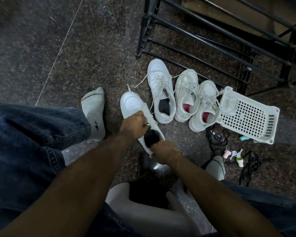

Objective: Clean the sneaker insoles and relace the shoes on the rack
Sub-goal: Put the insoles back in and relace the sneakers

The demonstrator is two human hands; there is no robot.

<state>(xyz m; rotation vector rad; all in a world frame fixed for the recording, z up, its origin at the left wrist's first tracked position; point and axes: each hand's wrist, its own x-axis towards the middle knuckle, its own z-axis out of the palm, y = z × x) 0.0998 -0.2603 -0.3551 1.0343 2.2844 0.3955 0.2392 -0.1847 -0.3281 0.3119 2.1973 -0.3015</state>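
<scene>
we're over the speckled floor (75, 57), black shoe rack (220, 31) up right. the white basket (256, 117) lies tipped beside three white sneakers (162, 93) standing in a row. nearer us, the sneaker in hand (132, 103): our left hand (132, 124) curls round the laces at its tongue, our right hand (162, 152) grips the heel, fingers at the black insole (151, 138). we'd call this the insole-pulling step; next calls for a steady hold and a clean lift out.
</scene>
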